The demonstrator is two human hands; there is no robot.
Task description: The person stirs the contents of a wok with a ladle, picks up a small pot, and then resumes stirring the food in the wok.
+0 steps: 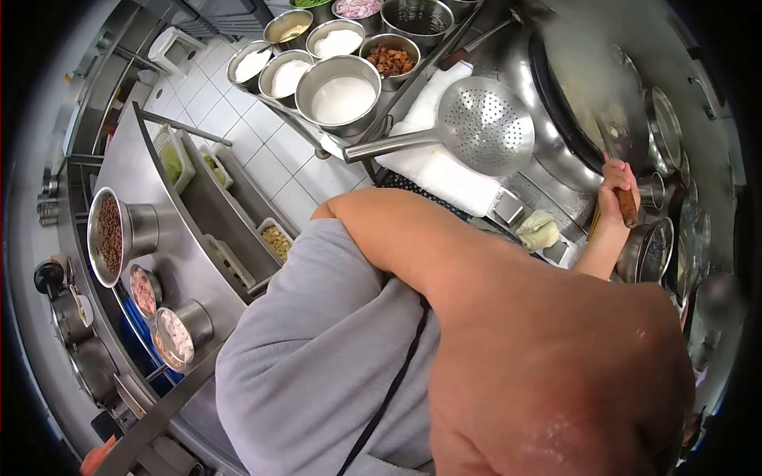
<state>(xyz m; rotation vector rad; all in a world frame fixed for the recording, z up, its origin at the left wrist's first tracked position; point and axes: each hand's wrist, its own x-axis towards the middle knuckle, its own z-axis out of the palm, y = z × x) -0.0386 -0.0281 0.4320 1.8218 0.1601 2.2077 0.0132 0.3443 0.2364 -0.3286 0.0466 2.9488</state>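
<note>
Right grip [616, 184] was closed tight round the wooden handle [629, 208] of a cooking tool, fingers wrapped over it, at the right edge of the frame. From that grip the tool's metal shaft ran up into the wok [565, 95] in the upper right, where steam blurred whatever lay inside, so the tool's working end could not be made out. The bare forearm dropped from the grip toward the lower right, where the arm bulked large and close to the camera, joined to a grey shirt [309, 365] crossed by a black strap [389, 389].

Just left of the wok, a metal skimmer [486, 125] lay on a white towel [432, 170], its long handle pointing left. A pale crumpled cloth [538, 230] sat below the towel, near the forearm. A small pot [649, 252] with dark contents stood just beside the forearm on its right.

Along the top centre stood a cluster of steel bowls: a large one of white stuff [341, 98], one of brown chunks [390, 60] and one of sliced onion [357, 7] at the very top edge.

White floor tiles [238, 135] showed in the upper left. On the counter [127, 170] at the left stood a bowl of dark bits [106, 236], tipped toward the camera, and lower down two smaller bowls of pinkish food [144, 290] [174, 336]
</note>
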